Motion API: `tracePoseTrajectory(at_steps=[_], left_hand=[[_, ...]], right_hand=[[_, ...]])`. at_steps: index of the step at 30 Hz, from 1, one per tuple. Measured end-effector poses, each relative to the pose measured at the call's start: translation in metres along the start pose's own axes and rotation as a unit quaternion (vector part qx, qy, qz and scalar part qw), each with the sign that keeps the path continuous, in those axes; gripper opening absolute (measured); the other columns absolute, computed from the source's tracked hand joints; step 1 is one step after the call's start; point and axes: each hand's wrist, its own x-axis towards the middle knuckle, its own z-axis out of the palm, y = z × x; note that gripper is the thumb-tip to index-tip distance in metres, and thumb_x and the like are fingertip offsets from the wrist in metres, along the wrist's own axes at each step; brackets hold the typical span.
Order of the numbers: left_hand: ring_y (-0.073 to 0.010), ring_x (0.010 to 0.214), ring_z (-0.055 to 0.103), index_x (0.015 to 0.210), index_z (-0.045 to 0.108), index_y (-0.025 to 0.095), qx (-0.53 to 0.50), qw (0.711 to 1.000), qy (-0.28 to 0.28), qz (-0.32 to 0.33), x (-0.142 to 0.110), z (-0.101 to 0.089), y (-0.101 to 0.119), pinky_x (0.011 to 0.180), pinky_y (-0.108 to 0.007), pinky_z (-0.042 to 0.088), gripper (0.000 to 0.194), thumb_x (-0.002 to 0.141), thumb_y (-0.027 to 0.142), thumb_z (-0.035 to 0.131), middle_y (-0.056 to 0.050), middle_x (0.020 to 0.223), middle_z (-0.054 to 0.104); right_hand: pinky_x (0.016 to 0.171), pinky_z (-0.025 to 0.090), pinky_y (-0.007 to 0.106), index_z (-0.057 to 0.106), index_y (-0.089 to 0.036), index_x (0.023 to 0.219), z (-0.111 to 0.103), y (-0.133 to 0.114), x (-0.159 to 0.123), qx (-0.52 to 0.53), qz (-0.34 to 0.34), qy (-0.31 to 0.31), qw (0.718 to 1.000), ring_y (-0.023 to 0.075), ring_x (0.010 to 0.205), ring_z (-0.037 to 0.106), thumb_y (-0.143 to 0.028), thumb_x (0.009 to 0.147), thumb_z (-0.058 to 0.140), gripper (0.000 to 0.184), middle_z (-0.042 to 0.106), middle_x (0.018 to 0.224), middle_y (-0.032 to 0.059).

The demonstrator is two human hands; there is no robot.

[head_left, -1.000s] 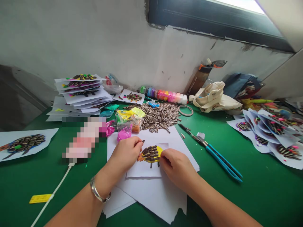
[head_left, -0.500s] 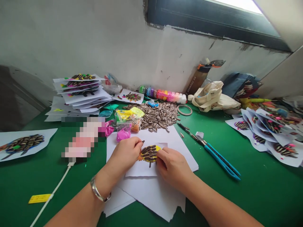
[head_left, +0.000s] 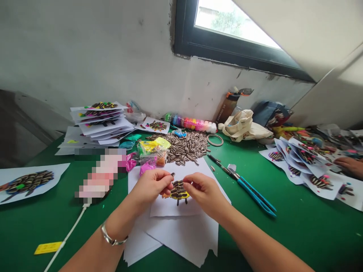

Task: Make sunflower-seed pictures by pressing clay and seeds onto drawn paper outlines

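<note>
My left hand point(head_left: 155, 183) pinches a dark sunflower seed point(head_left: 172, 174) between thumb and fingertip, above the left side of a small seed picture point(head_left: 179, 190). In that picture, rows of striped seeds lie on yellow clay with some orange at the left end, and two seeds stick down like legs. My right hand point(head_left: 204, 190) hovers by its right side, fingers curved, thumb and forefinger a little apart with nothing visible between them. Under the picture is a white card point(head_left: 170, 210), resting on larger white sheets point(head_left: 184, 238).
Behind the sheets lies a heap of sunflower seeds point(head_left: 188, 147) beside bagged coloured clay point(head_left: 148, 162). Blue tweezers point(head_left: 256, 196) lie right. Stacks of finished pictures stand left point(head_left: 99, 121) and right point(head_left: 303, 158). Another person's hand point(head_left: 350, 166) shows at the far right.
My right hand has lifted off the picture's right side, uncovering a second leg seed. My left hand's seed is now closer to the right hand. The view has tilted up and shifted right.
</note>
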Motion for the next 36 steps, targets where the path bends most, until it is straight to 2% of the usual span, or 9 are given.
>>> tracePoseTrajectory(at_steps=[3,7,11,15,24,27,31,36], left_hand=[[-0.0114,0.054,0.058,0.066,0.064,0.015,-0.012,1.000,-0.025,0.006,-0.002,0.002,-0.001,0.056,-0.024,0.045,0.025,0.071,0.039,0.064,-0.001,0.064,0.065],[-0.0126,0.057,0.059,0.067,0.064,0.015,-0.023,0.999,-0.041,0.006,-0.004,0.004,-0.002,0.059,-0.026,0.047,0.025,0.071,0.039,0.063,-0.001,0.064,0.063],[-0.0121,0.057,0.057,0.065,0.063,0.014,-0.019,0.998,-0.052,0.010,-0.003,0.006,-0.002,0.059,-0.025,0.045,0.024,0.071,0.038,0.063,0.000,0.063,0.062],[-0.0121,0.057,0.057,0.065,0.063,0.013,-0.020,0.998,-0.060,0.001,-0.001,0.008,-0.002,0.058,-0.025,0.044,0.024,0.071,0.037,0.063,-0.001,0.062,0.061],[-0.0125,0.058,0.059,0.063,0.061,0.015,-0.026,0.998,-0.050,0.016,-0.001,0.015,-0.004,0.058,-0.024,0.045,0.025,0.074,0.037,0.061,0.000,0.061,0.060],[-0.0127,0.058,0.059,0.064,0.061,0.015,-0.025,0.999,-0.042,0.017,0.000,0.016,-0.006,0.057,-0.024,0.046,0.025,0.075,0.038,0.060,0.000,0.062,0.060],[-0.0143,0.060,0.059,0.065,0.059,0.017,0.020,0.999,-0.025,0.043,0.000,0.018,-0.008,0.059,-0.025,0.048,0.025,0.078,0.038,0.056,-0.001,0.063,0.060],[-0.0162,0.061,0.059,0.067,0.057,0.019,0.094,0.992,0.045,0.077,0.000,0.020,-0.009,0.058,-0.027,0.049,0.027,0.082,0.040,0.050,-0.001,0.064,0.061]], right_hand=[[0.065,0.045,0.025,0.069,-0.020,0.084,0.006,-0.012,0.006,0.035,0.013,-0.013,0.999,0.0146,0.072,0.059,-0.027,0.086,0.056,0.014,0.068,0.081,0.0019],[0.062,0.048,0.025,0.066,-0.019,0.077,0.016,-0.014,0.012,0.096,0.047,-0.009,0.994,0.0156,0.070,0.060,-0.031,0.086,0.054,0.019,0.066,0.073,0.0018],[0.061,0.051,0.026,0.063,-0.020,0.081,0.022,-0.009,0.013,0.163,0.083,-0.019,0.983,0.0161,0.068,0.063,-0.031,0.084,0.056,0.014,0.066,0.073,0.0013],[0.060,0.052,0.027,0.061,-0.020,0.081,0.023,-0.007,0.013,0.200,0.089,-0.035,0.975,0.0162,0.066,0.065,-0.029,0.082,0.054,0.011,0.066,0.071,0.0008],[0.051,0.051,0.025,0.054,-0.022,0.075,0.026,-0.011,0.014,0.295,0.119,-0.012,0.948,0.0129,0.052,0.060,-0.021,0.074,0.052,0.002,0.057,0.060,-0.0052],[0.052,0.050,0.024,0.055,-0.021,0.076,0.024,-0.008,0.014,0.278,0.118,-0.015,0.953,0.0131,0.056,0.060,-0.023,0.077,0.052,0.004,0.059,0.062,-0.0039],[0.053,0.048,0.024,0.058,-0.021,0.075,0.027,0.001,0.013,0.186,0.092,0.004,0.978,0.0144,0.062,0.060,-0.025,0.079,0.052,0.009,0.063,0.066,-0.0010],[0.053,0.043,0.023,0.060,-0.020,0.074,0.030,0.005,0.013,0.115,0.064,0.010,0.991,0.0135,0.061,0.055,-0.026,0.083,0.050,0.015,0.062,0.065,-0.0010]])
